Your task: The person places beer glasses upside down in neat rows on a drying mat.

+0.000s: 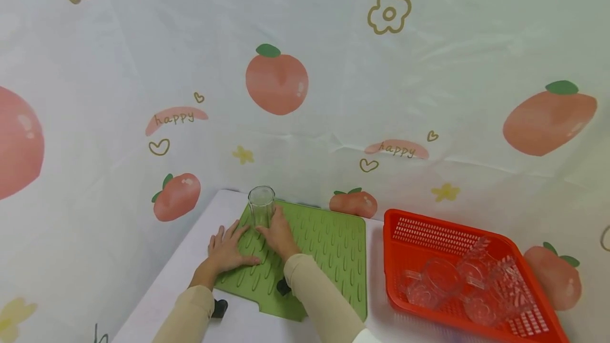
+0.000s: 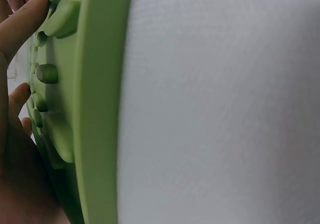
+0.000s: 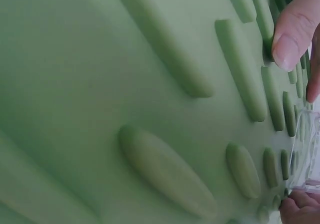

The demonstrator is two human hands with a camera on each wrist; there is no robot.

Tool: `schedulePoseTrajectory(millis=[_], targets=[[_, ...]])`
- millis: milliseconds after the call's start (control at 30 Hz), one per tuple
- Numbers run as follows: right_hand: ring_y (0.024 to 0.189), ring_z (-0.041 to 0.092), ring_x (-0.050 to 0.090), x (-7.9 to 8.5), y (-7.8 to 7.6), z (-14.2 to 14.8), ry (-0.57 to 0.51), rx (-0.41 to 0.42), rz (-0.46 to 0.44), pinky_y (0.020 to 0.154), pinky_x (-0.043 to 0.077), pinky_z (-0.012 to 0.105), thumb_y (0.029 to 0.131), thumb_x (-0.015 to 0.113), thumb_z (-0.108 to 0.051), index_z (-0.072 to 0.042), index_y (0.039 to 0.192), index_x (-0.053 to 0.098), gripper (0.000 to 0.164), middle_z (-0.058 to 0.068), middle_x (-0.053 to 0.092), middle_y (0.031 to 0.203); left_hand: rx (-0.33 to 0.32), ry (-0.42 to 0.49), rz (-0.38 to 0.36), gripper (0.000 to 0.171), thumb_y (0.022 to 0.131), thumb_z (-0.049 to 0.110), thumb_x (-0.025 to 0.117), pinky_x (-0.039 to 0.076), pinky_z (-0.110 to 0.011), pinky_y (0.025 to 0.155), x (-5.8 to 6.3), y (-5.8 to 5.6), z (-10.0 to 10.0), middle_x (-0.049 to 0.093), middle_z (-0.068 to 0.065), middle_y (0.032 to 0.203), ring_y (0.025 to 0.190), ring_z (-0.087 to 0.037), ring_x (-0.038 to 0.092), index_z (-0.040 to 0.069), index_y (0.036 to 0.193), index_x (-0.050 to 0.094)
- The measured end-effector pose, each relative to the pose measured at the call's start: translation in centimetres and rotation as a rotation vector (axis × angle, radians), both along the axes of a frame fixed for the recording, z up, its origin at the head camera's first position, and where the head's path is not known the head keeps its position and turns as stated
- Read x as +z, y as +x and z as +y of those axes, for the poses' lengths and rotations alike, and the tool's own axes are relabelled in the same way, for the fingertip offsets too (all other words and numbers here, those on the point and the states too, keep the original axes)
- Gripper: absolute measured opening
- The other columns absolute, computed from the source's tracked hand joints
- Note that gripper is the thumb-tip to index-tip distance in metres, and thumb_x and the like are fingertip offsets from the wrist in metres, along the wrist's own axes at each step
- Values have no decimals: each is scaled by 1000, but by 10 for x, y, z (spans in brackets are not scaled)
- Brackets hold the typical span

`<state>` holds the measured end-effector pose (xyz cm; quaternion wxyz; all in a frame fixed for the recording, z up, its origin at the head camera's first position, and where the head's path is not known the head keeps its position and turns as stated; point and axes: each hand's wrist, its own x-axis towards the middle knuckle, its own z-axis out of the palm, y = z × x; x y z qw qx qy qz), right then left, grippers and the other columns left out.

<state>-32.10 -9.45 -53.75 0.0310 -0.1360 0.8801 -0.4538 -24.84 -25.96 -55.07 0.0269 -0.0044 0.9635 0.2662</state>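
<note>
Our right hand point(image 1: 278, 234) grips a tall clear glass tumbler point(image 1: 261, 206) near the far left corner of the ridged green mat point(image 1: 343, 253); our left hand point(image 1: 226, 250) lies spread wide over the mat's left edge. Our room for moving runs rightward; a narrow strip of white counter point(image 1: 375, 274) separates the mat from a red perforated plastic basket point(image 1: 388, 258) holding clear mugs point(image 1: 443, 275).

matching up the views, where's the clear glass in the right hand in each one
Head: clear glass left of centre, below mid-height, in the right hand.
Left wrist: cannot be made out for sure.
Right wrist: at the right edge, below mid-height, partly cut off.
Shared landmark: the green ridged mat.
</note>
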Motion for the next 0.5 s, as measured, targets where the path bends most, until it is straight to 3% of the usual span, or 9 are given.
schedulePoseTrajectory(millis=[267, 500], targets=[[136, 35, 55, 1, -2, 0, 6, 15, 27, 110, 49, 50, 95, 73, -27, -1, 153, 29, 77, 21, 52, 148, 0, -34, -13, 114, 68, 68, 83, 8, -79, 117, 6, -1, 1, 18, -18, 170, 153, -60, 5, 17, 158, 38], [142, 37, 49, 0, 2, 1, 46, 28, 55, 117, 43, 50, 94, 76, -26, 0, 157, 23, 87, 24, 46, 153, 6, 5, -6, 113, 66, 67, 84, 6, -78, 117, 4, 2, 0, 19, -19, 170, 153, -60, 5, 16, 157, 40]])
